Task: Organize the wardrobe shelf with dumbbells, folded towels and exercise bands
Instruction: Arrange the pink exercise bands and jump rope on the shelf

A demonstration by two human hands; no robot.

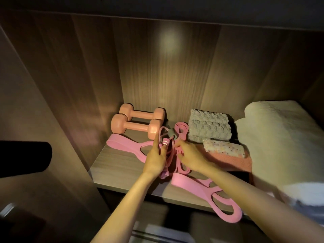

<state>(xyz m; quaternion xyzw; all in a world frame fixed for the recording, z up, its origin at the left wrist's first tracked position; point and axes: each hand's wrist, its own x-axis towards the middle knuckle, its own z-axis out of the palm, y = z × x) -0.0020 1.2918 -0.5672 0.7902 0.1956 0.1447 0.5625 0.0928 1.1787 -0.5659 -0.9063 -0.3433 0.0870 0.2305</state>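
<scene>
Two salmon dumbbells [138, 122] lie side by side at the back left of the wooden shelf [112, 171]. Pink exercise bands [122, 143] spread over the shelf's middle, and one flat band [201, 186] hangs over the front edge. My left hand [155, 157] grips a bundle of thin pink tube bands with a grey handle [171, 133]. My right hand [190, 156] pinches the thin pink bands [181, 131] just beside it. A folded grey towel [209, 128] sits behind a small speckled cloth [225, 148] on a folded coral towel [233, 163].
A large cream towel [280, 148] fills the right end of the shelf. The wardrobe's side wall [57, 95] closes the left, and a dark object [24, 157] juts in from the left edge. A lower shelf lies in the dark beneath.
</scene>
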